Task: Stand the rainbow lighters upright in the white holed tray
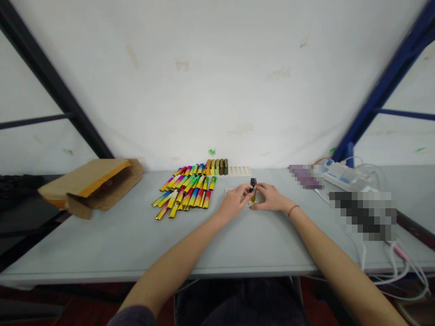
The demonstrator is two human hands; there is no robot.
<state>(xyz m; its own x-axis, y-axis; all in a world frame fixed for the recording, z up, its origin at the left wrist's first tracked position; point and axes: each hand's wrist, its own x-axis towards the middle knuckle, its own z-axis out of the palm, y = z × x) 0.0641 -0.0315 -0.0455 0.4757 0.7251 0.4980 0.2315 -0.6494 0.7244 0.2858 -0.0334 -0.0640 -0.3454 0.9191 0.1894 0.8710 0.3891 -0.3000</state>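
I log: left hand (234,203), right hand (270,198) both pinch small lighter (253,188) upright, just right of coloured pile (185,192); two-sided grip likely steadies it.

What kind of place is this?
Probably a small assembly or packing bench: a pile of colourful lighters, an open cardboard box, and a power strip on a plain grey table.

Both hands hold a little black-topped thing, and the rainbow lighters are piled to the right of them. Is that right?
No. The left hand and right hand do hold the little black-topped thing, but the head view shows the rainbow lighters piled to the left of them.
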